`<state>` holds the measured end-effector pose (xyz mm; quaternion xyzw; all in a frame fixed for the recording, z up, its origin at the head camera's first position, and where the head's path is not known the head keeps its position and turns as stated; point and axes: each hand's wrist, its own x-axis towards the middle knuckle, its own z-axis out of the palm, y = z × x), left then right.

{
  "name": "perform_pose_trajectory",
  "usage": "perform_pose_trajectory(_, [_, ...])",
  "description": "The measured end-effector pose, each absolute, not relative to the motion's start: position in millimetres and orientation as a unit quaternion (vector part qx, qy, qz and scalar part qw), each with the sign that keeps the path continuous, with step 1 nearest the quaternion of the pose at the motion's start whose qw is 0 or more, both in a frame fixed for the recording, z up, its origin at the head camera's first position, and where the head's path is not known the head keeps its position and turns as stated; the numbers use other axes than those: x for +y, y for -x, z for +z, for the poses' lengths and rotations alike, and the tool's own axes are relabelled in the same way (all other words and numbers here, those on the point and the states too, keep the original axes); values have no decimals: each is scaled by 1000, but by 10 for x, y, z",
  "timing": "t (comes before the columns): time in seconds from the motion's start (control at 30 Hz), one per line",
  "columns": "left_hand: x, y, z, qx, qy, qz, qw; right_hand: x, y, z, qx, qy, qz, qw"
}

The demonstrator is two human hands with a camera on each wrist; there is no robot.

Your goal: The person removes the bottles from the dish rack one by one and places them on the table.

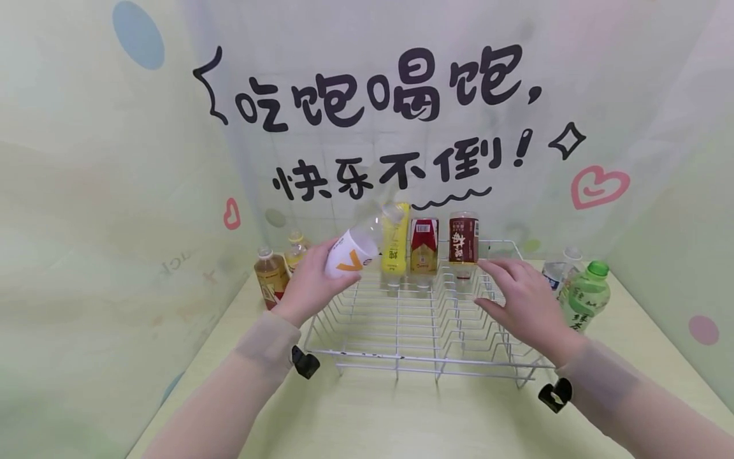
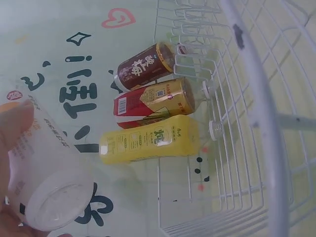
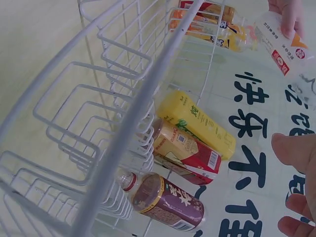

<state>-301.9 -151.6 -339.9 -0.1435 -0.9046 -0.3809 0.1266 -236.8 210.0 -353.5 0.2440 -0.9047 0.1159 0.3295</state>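
My left hand point(image 1: 309, 284) grips a clear plastic bottle with a white label point(image 1: 351, 255) and an orange mark, above the left part of a white wire rack point(image 1: 395, 368). The bottle is tilted, its neck pointing up and right and its base toward the left wrist camera point(image 2: 61, 200). Along the rack's back, a yellow bottle point(image 1: 394, 245), a red-and-gold bottle point(image 1: 424, 248) and a dark red bottle point(image 1: 463, 237) stand upside down. Over the rack's right side my right hand point(image 1: 524, 303) holds nothing, thumb and fingers apart; its fingertips overlap the dark red bottle's edge in the head view.
Left of the rack stand a brown drink bottle point(image 1: 271, 278) and a yellow-capped bottle point(image 1: 296, 245). To its right are a green bottle point(image 1: 589, 293) and a clear bottle point(image 1: 553, 274). Printed walls point(image 1: 367, 38) enclose the pale table point(image 1: 395, 421) at the back and sides.
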Motion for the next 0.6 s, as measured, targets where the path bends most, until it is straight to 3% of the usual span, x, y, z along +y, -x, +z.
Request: perform_pose_trajectory(0.6, [-2123,2808,-3580,-800,46,-585,124,2468,2124,-3787,-913,-194,160,321])
